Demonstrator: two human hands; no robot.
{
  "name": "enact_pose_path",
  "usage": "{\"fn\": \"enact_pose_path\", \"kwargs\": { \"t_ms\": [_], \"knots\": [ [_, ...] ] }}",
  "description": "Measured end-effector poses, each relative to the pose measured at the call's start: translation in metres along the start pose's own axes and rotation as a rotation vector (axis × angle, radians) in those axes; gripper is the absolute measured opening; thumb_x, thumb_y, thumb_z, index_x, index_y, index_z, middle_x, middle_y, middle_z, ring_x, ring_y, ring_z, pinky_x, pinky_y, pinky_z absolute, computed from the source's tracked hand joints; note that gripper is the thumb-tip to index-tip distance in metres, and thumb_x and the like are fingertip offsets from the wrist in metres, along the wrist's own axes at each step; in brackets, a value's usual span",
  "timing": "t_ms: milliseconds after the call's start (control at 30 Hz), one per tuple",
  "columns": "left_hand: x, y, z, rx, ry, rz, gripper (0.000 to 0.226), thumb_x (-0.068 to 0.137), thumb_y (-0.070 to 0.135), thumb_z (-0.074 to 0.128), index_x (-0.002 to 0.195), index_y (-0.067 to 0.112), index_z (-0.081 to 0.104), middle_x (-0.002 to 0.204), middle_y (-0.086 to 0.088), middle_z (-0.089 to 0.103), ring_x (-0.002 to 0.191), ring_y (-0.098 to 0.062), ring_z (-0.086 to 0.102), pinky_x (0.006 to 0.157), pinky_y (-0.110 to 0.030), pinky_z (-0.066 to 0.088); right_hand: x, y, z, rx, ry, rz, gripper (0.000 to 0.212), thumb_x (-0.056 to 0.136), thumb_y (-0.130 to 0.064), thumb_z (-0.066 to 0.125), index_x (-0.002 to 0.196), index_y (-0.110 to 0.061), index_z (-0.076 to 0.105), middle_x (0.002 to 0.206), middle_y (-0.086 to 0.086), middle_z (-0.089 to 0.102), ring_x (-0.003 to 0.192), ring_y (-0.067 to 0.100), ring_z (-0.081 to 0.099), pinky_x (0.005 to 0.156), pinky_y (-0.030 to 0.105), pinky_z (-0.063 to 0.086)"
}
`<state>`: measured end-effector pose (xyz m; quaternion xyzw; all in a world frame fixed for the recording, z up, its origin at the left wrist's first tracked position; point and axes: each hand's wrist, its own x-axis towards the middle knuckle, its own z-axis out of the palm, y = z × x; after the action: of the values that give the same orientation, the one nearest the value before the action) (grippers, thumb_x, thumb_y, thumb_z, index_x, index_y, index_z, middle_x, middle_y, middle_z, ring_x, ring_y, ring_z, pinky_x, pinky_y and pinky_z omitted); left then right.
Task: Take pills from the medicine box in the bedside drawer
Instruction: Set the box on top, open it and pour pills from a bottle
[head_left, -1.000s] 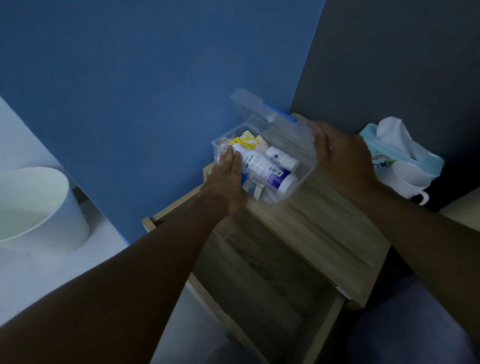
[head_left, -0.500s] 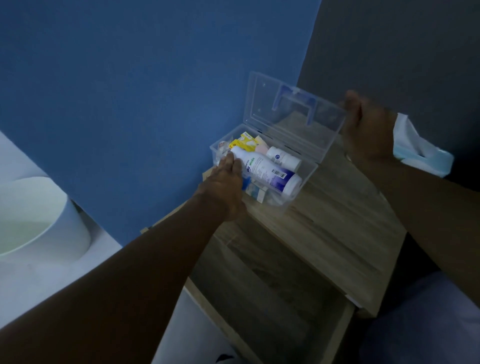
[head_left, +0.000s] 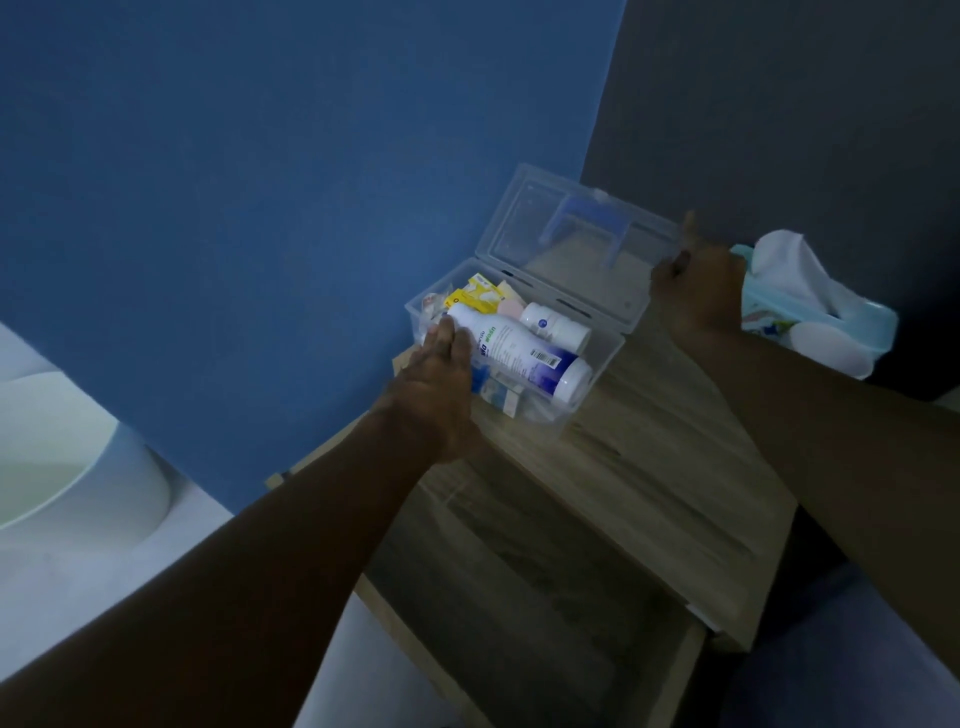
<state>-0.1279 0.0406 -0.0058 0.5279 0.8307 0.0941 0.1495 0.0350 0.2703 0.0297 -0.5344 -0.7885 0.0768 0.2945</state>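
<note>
On the nightstand (head_left: 649, 467), left hand (head_left: 436, 384) steadies box (head_left: 597, 364), right hand (head_left: 698, 291) grips lid (head_left: 571, 244).

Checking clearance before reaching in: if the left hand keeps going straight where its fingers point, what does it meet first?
The left hand already meets the large white bottle lying in the open medicine box.

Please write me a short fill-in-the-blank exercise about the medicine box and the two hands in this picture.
1. The clear medicine box stands on the wooden bedside table with its lid ____.
2. The lid's far edge is held by the ____ hand.
3. The left hand rests on the box's near end, its fingertips against the large ____ bottle.
4. Below the tabletop, the drawer is pulled ____.

Missing words: open; right; white; out
</note>
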Motion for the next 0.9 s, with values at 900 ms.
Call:
{"fn": "enact_pose_path", "kwargs": {
  "t_ms": [900],
  "knots": [
    [0.01,-0.015,0.018,0.099,0.171,0.051,0.088,0.09,0.011,0.052,0.155,0.005,-0.007,0.164,-0.015,-0.012,0.152,-0.029,-0.008,0.123,-0.039,-0.002,-0.008,-0.08,0.056,0.076,-0.598,-0.589,0.029,0.087,-0.026,0.074,0.111,-0.011,0.077,0.116,0.009,0.074,0.106,0.021,0.07,0.088,0.023,0.049]
  ]
}}
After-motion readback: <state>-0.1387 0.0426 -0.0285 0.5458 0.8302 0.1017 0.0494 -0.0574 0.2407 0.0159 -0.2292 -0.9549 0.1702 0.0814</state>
